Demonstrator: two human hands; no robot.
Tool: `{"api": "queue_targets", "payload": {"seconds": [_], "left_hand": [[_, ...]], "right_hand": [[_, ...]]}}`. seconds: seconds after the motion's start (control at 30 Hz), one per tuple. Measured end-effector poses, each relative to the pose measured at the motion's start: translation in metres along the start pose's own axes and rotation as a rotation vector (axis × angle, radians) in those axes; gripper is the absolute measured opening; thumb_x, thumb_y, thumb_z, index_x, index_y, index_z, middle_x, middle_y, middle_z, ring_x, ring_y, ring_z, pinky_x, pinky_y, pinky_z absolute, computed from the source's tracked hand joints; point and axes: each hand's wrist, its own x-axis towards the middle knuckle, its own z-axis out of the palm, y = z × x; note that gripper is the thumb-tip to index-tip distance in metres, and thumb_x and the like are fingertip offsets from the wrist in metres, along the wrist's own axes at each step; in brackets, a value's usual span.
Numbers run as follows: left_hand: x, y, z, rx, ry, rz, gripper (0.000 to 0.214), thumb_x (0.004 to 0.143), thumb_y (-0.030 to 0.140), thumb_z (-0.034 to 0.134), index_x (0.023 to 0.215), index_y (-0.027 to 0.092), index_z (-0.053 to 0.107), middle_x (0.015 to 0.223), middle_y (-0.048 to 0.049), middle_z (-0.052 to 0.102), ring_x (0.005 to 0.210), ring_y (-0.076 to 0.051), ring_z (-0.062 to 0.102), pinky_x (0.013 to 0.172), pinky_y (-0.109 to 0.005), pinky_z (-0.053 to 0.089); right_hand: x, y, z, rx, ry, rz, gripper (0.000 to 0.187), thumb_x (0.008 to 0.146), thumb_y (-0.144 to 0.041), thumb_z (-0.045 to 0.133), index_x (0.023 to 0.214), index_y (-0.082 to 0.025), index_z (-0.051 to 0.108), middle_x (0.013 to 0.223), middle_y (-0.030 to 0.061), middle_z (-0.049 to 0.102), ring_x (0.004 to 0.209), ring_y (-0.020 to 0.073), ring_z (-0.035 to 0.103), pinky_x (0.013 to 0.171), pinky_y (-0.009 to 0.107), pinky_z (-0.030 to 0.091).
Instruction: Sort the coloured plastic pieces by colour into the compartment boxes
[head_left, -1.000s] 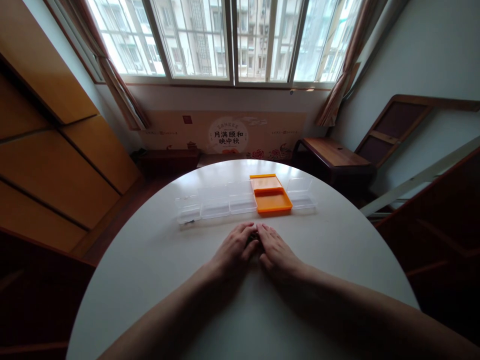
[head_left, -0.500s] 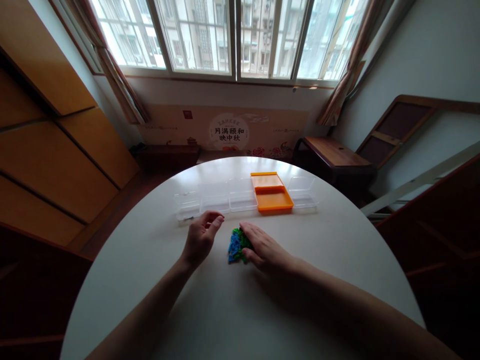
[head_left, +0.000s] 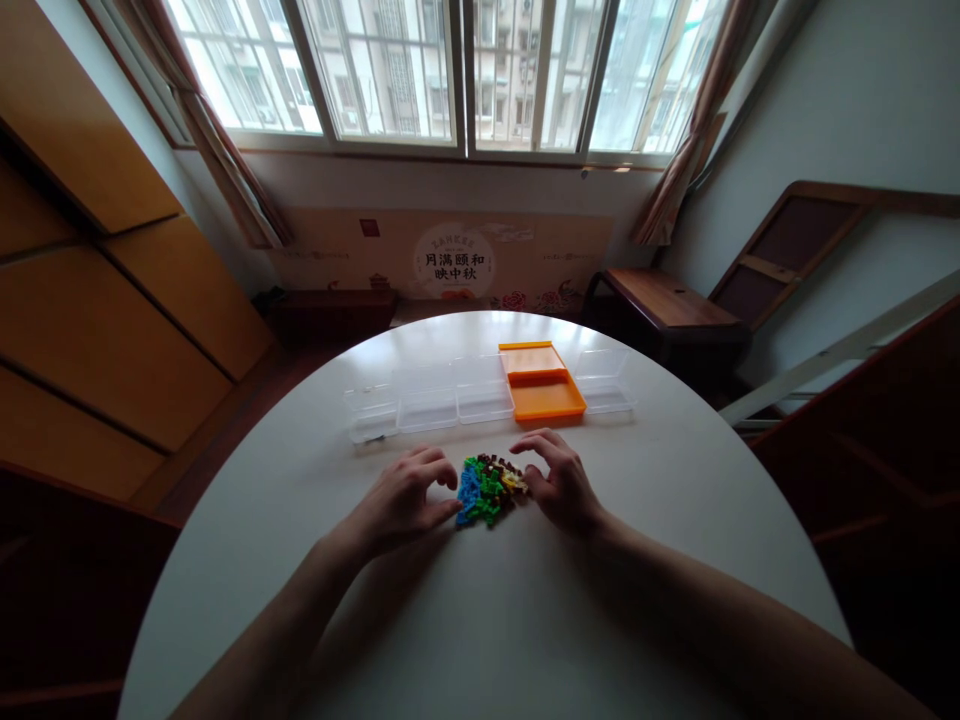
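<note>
A small pile of plastic building bricks (head_left: 489, 490) lies on the white table, blue at its left, green in the middle, with brown, yellow and cream pieces at its right. My left hand (head_left: 411, 497) is at the pile's left edge, thumb and fingers apart and curved round the blue pieces. On the other side, my right hand (head_left: 559, 482) has its fingers bent and spread by the cream and brown pieces. Neither hand visibly holds a piece; whether the fingertips touch the pile is too small to tell.
Beyond the pile stands an orange box (head_left: 547, 397) with its lid up. Clear plastic boxes (head_left: 427, 408) stand in a row to its left, and another clear box (head_left: 609, 395) is at its right. The round white table (head_left: 480, 630) curves away; a wooden stool (head_left: 671, 298) stands behind it.
My right hand has drawn back to the right off the pile, uncovering the brown, yellow and cream pieces. My left hand has come down to the pile's left edge.
</note>
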Motion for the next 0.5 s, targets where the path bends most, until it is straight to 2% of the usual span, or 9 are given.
{"api": "queue_targets", "payload": {"seconds": [0.2,0.5], "left_hand": [[0.001,-0.002,0.004,0.072,0.002,0.016,0.007,0.080,0.024,0.060,0.075,0.019,0.061,0.085,-0.0031,0.061,0.081,-0.017,0.054,0.075,-0.029,0.043],[0.001,-0.006,0.014,0.159,0.072,0.048,0.007,0.082,0.023,0.060,0.075,0.020,0.063,0.081,-0.0024,0.061,0.079,-0.017,0.054,0.072,-0.029,0.042]], "right_hand": [[0.009,0.007,-0.013,0.021,0.075,0.081,0.024,0.069,-0.007,0.047,0.080,-0.018,0.065,0.080,0.0029,0.060,0.071,0.0158,0.054,0.064,0.028,0.045],[0.007,0.011,-0.012,0.017,0.052,0.090,0.021,0.069,-0.007,0.048,0.076,-0.017,0.065,0.075,0.0010,0.058,0.062,0.0121,0.051,0.059,0.024,0.042]]}}
